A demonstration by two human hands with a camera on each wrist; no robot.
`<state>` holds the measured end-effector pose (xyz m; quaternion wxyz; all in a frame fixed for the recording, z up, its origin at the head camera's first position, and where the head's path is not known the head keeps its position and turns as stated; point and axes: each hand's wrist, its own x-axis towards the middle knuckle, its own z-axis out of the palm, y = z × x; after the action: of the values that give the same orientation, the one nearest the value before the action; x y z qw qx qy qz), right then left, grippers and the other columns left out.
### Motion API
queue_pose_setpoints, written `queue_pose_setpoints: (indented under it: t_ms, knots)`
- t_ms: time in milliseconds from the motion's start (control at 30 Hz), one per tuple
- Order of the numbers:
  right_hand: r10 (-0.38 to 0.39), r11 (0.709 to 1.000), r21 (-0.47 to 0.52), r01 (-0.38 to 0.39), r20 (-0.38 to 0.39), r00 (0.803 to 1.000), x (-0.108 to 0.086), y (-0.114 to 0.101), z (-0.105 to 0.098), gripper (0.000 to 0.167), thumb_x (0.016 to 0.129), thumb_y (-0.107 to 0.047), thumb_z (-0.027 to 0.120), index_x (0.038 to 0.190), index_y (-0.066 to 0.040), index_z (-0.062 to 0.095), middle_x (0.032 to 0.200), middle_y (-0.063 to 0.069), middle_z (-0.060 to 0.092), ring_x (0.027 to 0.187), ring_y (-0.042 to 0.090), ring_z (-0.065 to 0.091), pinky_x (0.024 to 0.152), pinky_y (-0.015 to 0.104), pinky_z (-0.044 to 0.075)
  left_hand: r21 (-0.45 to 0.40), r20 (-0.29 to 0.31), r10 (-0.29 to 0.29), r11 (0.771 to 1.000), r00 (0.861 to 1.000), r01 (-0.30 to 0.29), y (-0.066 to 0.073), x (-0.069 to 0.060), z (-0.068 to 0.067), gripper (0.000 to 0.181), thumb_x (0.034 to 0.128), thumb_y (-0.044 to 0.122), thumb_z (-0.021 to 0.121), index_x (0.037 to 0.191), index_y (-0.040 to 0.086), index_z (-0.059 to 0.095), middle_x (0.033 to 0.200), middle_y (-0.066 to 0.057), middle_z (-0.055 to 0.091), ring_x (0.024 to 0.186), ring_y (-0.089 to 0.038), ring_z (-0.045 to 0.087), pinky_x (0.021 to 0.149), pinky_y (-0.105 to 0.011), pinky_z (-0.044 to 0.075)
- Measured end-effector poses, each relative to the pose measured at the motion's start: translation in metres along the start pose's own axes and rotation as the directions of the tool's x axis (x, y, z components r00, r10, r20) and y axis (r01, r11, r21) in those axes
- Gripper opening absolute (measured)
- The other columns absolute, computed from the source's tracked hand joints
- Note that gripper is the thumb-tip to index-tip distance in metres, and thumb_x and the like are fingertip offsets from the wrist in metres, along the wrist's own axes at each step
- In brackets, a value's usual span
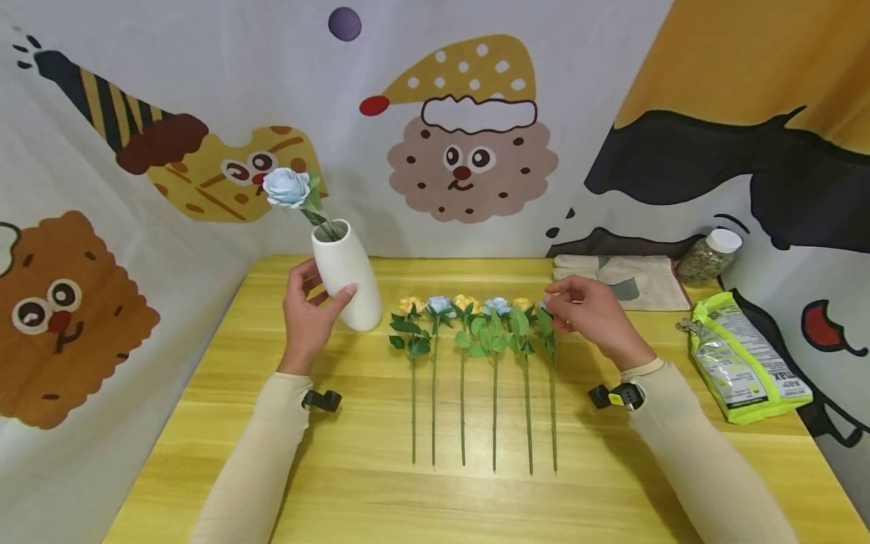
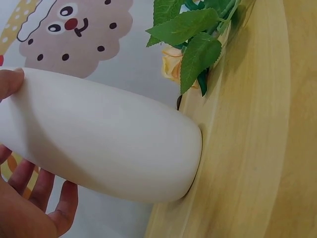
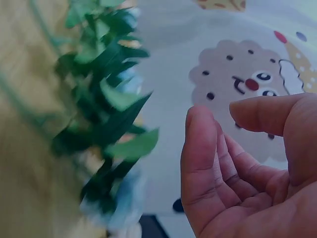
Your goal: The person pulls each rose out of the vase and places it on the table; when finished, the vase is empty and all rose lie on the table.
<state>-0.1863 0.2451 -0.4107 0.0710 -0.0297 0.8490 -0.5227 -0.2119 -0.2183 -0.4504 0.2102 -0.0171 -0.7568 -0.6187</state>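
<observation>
My left hand (image 1: 306,317) holds a white vase (image 1: 348,279), its thumb on the front and fingers round the far side. The vase leans slightly left, its base at the wooden table. One pale blue artificial rose (image 1: 287,187) stands in the vase's mouth. Several yellow and blue artificial roses lie side by side, blooms away from me and stems (image 1: 494,415) toward me. Beside the rightmost blue rose (image 3: 124,203) is my right hand (image 1: 594,313), partly covering that bloom in the head view. In the right wrist view a gap shows between thumb and bent forefinger, with nothing held.
At the back right of the wooden table (image 1: 340,468) lie pale fabric gloves (image 1: 646,276). A jar with a white lid (image 1: 710,257) stands beside them. Nearer me on the right is a green and white packet (image 1: 751,363). A cartoon-printed cloth (image 1: 598,60) hangs behind.
</observation>
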Motion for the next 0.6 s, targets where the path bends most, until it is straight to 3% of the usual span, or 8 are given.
queue_pose_setpoints:
  t_ms: [200,367,433,600]
  knots:
    - [-0.074,0.997,0.037,0.074,-0.016,0.997,0.008,-0.027,0.015,0.035,0.104,-0.03,0.069,0.125,-0.002,0.067,0.1,0.015,0.07,0.072,0.022,0.071,0.066,0.037,0.062,0.004,0.011,-0.006,1.0,1.0,0.006,0.002,-0.001,0.002,0.07,0.0861,0.023,0.09,0.145,0.017,0.053,0.139,-0.004,0.058,0.125,-0.018,0.059,0.105,-0.047,0.052]
    - [-0.139,0.988,0.064,0.142,-0.048,0.989,0.016,-0.049,0.031,0.032,0.104,-0.028,0.068,0.124,-0.004,0.069,0.109,0.021,0.07,0.085,0.025,0.075,0.069,0.033,0.063,0.006,0.008,-0.006,1.0,1.0,0.006,0.003,-0.001,0.001,0.07,0.0859,0.023,0.09,0.145,0.016,0.053,0.14,-0.005,0.058,0.126,-0.019,0.059,0.105,-0.049,0.052]
    - [-0.168,0.982,0.072,0.173,-0.062,0.984,0.019,-0.057,0.038,0.03,0.105,-0.028,0.068,0.123,-0.005,0.069,0.108,0.019,0.071,0.089,0.029,0.075,0.07,0.03,0.063,0.009,0.007,-0.004,1.0,1.0,0.004,0.003,-0.001,0.001,0.07,0.0859,0.023,0.09,0.145,0.016,0.053,0.14,-0.005,0.058,0.126,-0.019,0.059,0.105,-0.049,0.052]
    - [-0.216,0.968,0.111,0.223,-0.075,0.974,0.023,-0.075,0.054,0.028,0.104,-0.032,0.069,0.122,-0.011,0.072,0.103,0.007,0.073,0.091,0.023,0.073,0.076,0.032,0.063,0.015,0.008,-0.01,1.0,1.0,0.01,0.003,-0.001,0.0,0.07,0.0862,0.024,0.09,0.145,0.016,0.053,0.139,-0.005,0.058,0.125,-0.019,0.059,0.106,-0.049,0.052]
